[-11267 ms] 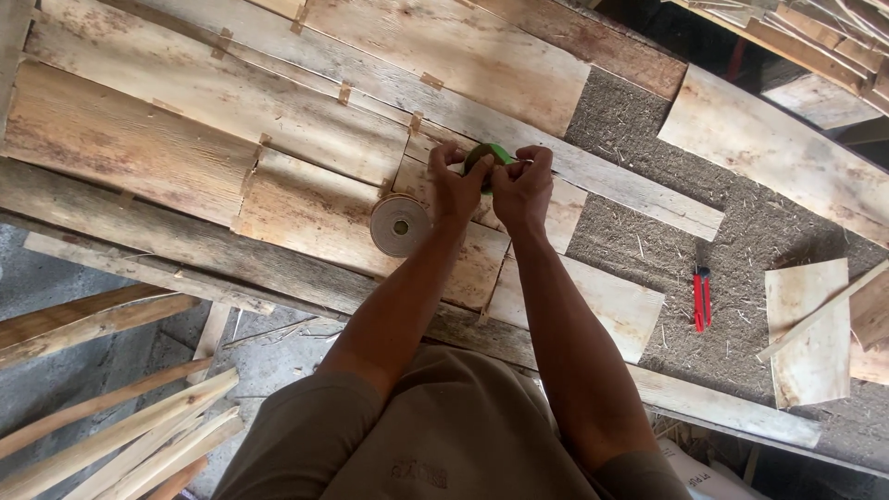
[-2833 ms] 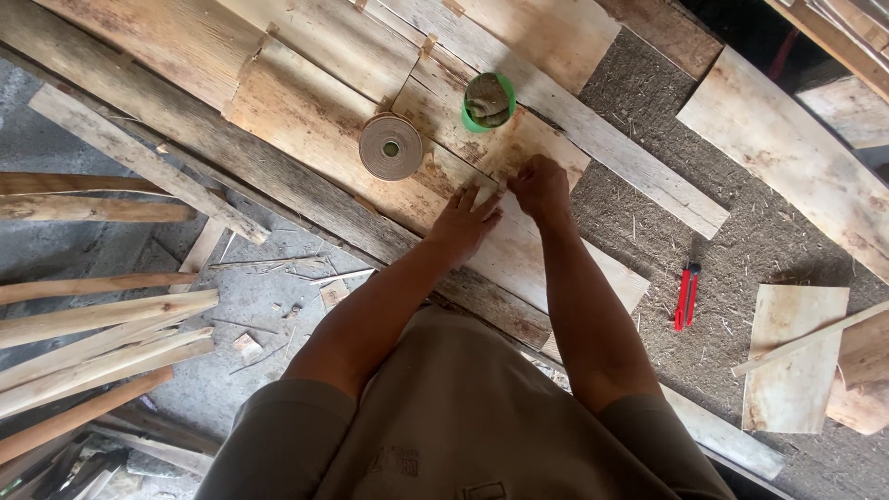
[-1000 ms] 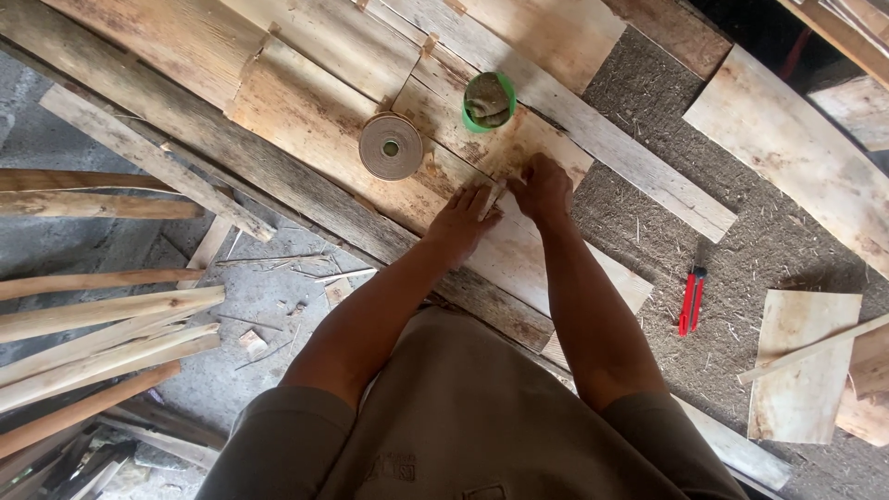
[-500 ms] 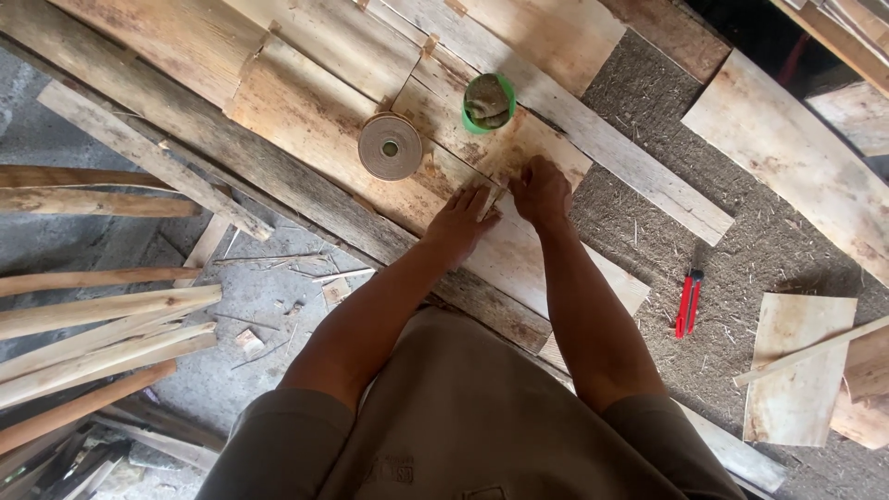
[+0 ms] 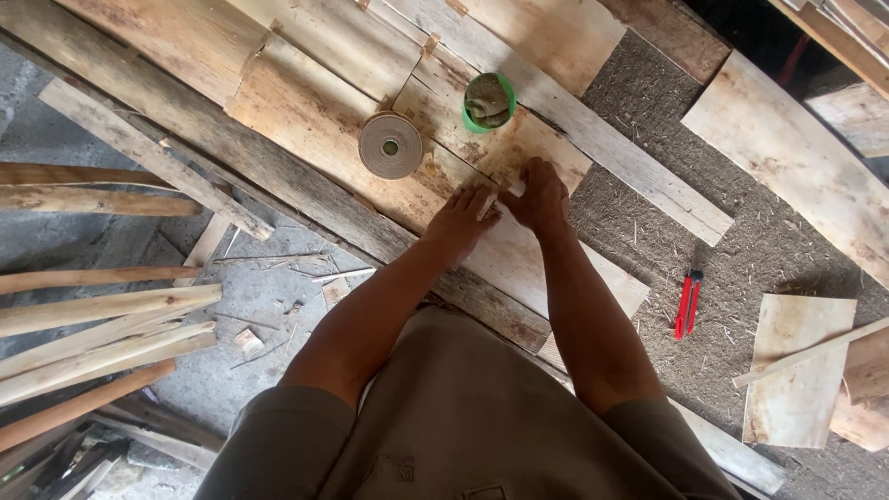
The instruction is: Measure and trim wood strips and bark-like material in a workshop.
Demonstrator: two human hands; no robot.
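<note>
Your hands stay put since half a second ago: left hand (image 5: 460,220) flat, right hand (image 5: 535,196) pinching a pale strip (image 5: 512,189) on the veneer sheet (image 5: 519,255) at frame centre; tape roll (image 5: 390,146) unmoved.

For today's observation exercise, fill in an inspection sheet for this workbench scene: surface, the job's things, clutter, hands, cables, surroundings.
Surface: pale veneer sheets overlapping on rough planks.
Job's things: small pale strip between both hands; tape roll and green cup just beyond them.
Clutter: red utility knife on the fibre mat; wood chips on the floor.
Hands: left hand flat on the sheet; right hand pinching the strip.
Cables: nothing seen.
Surroundings: wooden poles stacked at left; loose veneer pieces at right.
</note>
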